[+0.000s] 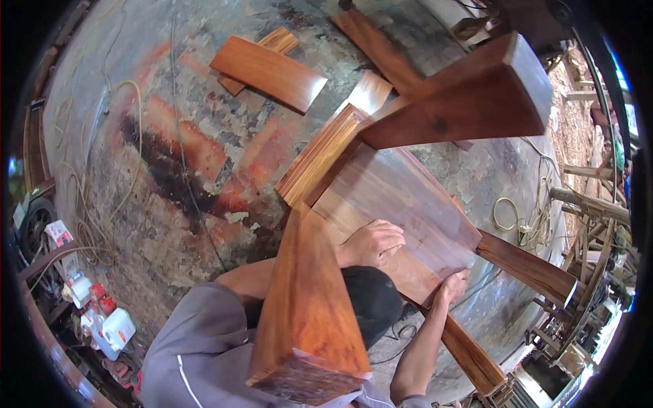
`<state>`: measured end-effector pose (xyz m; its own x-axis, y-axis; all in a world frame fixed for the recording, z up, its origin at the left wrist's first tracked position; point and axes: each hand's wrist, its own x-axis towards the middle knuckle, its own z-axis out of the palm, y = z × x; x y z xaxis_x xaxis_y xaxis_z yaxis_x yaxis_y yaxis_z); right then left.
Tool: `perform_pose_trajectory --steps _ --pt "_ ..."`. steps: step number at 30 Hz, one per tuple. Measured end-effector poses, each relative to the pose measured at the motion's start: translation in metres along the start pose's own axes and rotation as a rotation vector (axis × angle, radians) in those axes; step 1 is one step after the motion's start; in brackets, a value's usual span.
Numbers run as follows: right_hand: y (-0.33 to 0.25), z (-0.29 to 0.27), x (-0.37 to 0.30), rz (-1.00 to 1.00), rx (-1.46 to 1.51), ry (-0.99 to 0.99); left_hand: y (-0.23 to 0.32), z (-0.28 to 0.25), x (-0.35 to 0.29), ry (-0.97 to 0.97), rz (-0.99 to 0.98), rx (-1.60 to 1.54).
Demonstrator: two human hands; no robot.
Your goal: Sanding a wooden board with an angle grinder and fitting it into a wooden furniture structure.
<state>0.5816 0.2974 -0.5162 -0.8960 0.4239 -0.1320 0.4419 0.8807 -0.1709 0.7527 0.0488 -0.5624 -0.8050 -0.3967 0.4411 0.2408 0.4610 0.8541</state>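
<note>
A reddish-brown wooden furniture piece fills the middle, with a broad panel (401, 204) between its legs. One thick tapered leg (306, 306) rises toward me at the lower centre, another tapered leg (462, 102) at the upper right. My left hand (374, 243) rests on the panel's near left part, fingers curled; whatever lies under them is hidden. At the panel's near right corner my right hand (454, 285) grips the edge, fingers partly hidden. Two slimmer legs (527, 268) stick out to the right and lower right. A dark rounded shape (373, 302) sits between my forearms.
Loose wooden boards (269, 73) lie crossed on the stained concrete floor, with another plank (377, 47) farther right. Thin cables (139, 136) trail at left; a coiled yellow cord (507, 214) lies at right. White plastic jugs (117, 330) stand at lower left. Stacked timber (588, 238) lines the right side.
</note>
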Motion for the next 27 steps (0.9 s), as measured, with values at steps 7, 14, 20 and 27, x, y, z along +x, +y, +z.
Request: perform_pose_trajectory --steps 7,14,20,27 --pt "-0.001 0.002 0.002 -0.020 -0.007 0.007 0.000 -0.004 0.004 0.020 -0.104 -0.161" --pt "-0.003 0.007 -0.007 -0.090 -0.084 0.075 -0.008 -0.015 -0.001 -0.034 -0.079 -0.223" --pt "0.020 0.042 -0.006 -0.358 -0.217 0.325 -0.007 -0.014 0.005 -0.147 -0.101 -0.198" --pt "0.002 0.023 -0.043 -0.498 -0.051 0.283 0.023 -0.017 0.024 -0.177 -0.267 -0.074"
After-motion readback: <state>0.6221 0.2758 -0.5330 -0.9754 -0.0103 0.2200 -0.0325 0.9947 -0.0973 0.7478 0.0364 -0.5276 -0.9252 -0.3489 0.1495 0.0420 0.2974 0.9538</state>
